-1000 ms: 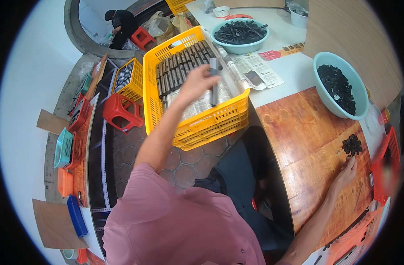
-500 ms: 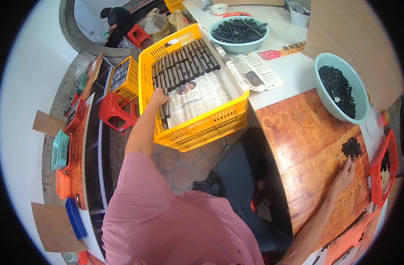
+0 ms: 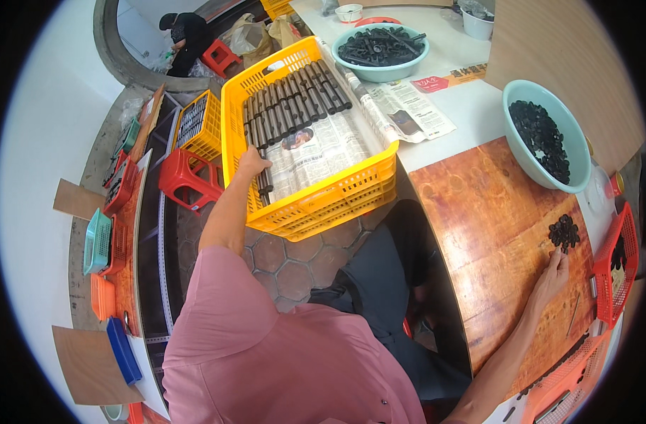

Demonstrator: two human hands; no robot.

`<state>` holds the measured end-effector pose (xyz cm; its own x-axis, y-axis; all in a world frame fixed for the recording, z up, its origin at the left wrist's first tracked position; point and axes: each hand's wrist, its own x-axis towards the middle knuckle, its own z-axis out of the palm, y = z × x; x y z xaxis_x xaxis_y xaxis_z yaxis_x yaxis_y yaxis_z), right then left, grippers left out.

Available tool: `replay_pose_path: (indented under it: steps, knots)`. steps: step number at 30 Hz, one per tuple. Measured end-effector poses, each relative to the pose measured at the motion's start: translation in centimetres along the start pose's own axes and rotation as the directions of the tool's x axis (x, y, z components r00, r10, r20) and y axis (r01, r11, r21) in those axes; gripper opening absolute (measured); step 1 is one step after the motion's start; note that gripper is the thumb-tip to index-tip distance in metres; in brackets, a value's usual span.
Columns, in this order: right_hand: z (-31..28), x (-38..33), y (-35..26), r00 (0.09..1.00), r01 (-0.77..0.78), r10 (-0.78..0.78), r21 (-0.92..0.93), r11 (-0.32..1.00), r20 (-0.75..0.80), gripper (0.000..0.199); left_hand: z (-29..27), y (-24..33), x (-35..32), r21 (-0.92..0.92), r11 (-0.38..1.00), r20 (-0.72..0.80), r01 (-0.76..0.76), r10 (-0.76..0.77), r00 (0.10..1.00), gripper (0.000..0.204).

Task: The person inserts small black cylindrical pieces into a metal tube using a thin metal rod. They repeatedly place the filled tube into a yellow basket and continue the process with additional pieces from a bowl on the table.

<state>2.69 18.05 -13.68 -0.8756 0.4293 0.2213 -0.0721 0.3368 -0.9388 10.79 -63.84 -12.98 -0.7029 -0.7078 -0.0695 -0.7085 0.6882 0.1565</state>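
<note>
- Here's the dark tube (image 3: 266,185), at ten o'clock from the middle of the view, lying along the crate's left wall.
- The left hand (image 3: 254,162) is right over it, fingers curled; whether they clamp the tube or merely rest on it, one cannot tell.
- At one o'clock from that hand, the laid tubes (image 3: 289,106) sit packed side by side.
- Danger spot: the bare newspaper (image 3: 333,152) at three o'clock from the hand; a sideways knock could well roll the tube across it or skew its neighbours.
- All this lies inside the yellow crate (image 3: 323,196), near twelve.
- Over towards half past three, the right hand (image 3: 553,275) rests on the wooden board (image 3: 478,212), fingertips close together; a piece between them? Cannot tell.
- Just beyond those fingertips, the black pieces (image 3: 563,232) lie loosely heaped; a careless forearm sweep could likely scatter them.
</note>
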Motion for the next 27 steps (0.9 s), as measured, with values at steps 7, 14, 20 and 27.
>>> replay_pose_path:
  steps: [7, 14, 20, 27]
  knots:
    - [0.0, -0.4, -0.6, 0.999, 0.037, -0.038, -0.055, 0.998, -0.029, 0.036, -1.1, 0.6, -0.9, 0.152, 0.859, 0.242, -0.489, 0.448, 0.861, 0.072]
    - [0.0, -0.5, -1.1, 0.999, 0.039, -0.038, -0.089, 0.995, 0.018, 0.035, -0.7, 0.2, -3.0, 0.284, 0.852, 0.363, -0.44, 0.329, 0.871, 0.09]
    - [0.5, -1.0, -1.9, 0.993, 0.118, -0.12, -0.133, 0.984, -0.006, 0.035, -1.3, 0.5, -3.5, 0.305, 0.877, 0.367, -0.371, 0.251, 0.896, 0.084]
    - [0.7, -1.2, -2.3, 0.996, 0.086, -0.089, -0.165, 0.983, -0.014, 0.037, -1.2, 0.3, -3.1, 0.319, 0.863, 0.366, -0.391, 0.268, 0.891, 0.077]
